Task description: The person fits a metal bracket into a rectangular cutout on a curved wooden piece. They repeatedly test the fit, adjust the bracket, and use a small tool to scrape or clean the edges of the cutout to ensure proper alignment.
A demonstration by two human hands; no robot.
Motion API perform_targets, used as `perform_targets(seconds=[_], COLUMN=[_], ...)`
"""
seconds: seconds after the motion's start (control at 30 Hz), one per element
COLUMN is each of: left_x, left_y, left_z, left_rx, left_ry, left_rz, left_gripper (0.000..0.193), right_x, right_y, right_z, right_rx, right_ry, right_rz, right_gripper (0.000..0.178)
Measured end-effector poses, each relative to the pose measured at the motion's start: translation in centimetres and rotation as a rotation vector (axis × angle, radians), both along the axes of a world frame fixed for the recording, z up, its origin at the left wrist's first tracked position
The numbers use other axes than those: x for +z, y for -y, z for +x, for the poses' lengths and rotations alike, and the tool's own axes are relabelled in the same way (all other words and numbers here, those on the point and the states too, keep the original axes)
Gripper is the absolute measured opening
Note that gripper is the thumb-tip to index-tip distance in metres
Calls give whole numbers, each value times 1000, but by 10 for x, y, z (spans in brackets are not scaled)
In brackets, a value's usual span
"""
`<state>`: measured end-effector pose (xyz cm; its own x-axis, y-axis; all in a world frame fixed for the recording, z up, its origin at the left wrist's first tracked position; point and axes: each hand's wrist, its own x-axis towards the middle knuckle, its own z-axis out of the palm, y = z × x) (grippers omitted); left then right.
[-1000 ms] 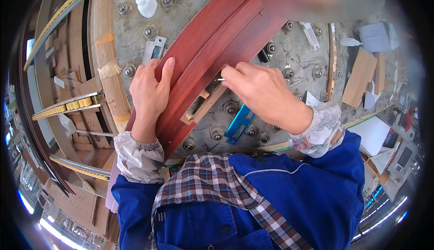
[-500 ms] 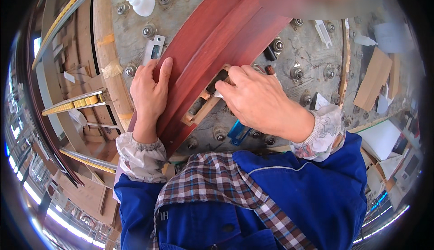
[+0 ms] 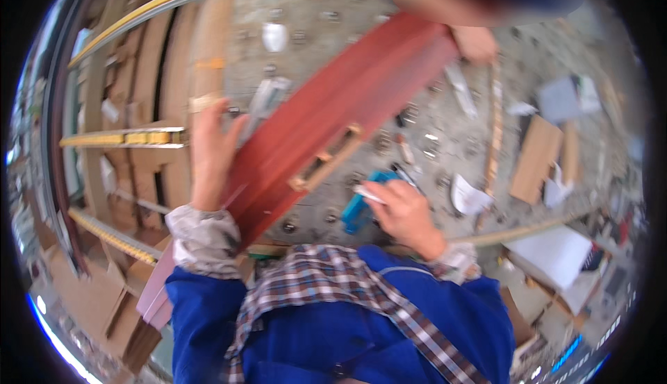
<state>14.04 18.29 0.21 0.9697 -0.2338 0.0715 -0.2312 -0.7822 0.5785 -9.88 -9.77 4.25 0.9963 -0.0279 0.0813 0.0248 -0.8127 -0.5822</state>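
Note:
A long reddish-brown wooden board point(image 3: 333, 106) lies diagonally across the table, with a recess edged in bare wood point(image 3: 323, 156) cut into its near side. My left hand point(image 3: 210, 155) is at the board's left edge, fingers and thumb apart; blur hides whether it touches. My right hand point(image 3: 410, 214) is off the board on its near side, fingers closed on a small white piece point(image 3: 368, 193) whose kind is unclear. Beside that hand lies a blue tool-like object point(image 3: 358, 212), partly hidden. A pale metal plate point(image 3: 267, 99) rests beyond my left hand.
Another person's hand point(image 3: 476, 42) is at the board's far end. Ball rollers point(image 3: 290, 224) stud the grey tabletop point(image 3: 306, 57). A white bottle-like object point(image 3: 275, 37) stands far left; paper point(image 3: 470, 195) and wooden pieces point(image 3: 536, 158) lie right. A rack with yellow rollers point(image 3: 125, 137) stands left.
My right hand has left the recess and drawn back toward me, now with a white piece in its fingers. My left hand's fingers have spread. Another person's arm shows at the top.

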Motion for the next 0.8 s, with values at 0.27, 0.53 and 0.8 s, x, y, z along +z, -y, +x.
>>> perform_targets(seconds=[0.27, 0.53, 0.8], left_x=[27, 39, 34], left_y=[29, 27, 16], left_z=[-59, -105, -146], left_rx=[-198, -267, -244], left_ry=[317, 312, 321], left_rz=[-98, -138, -114], left_gripper=[13, 18, 30], right_x=[-10, -13, -26], right_y=[40, 94, 162], right_z=[-62, -88, 12], right_rx=[-507, -668, -595], right_ry=[229, 256, 253], right_rz=[-304, -507, -354], right_gripper=[38, 34, 36])
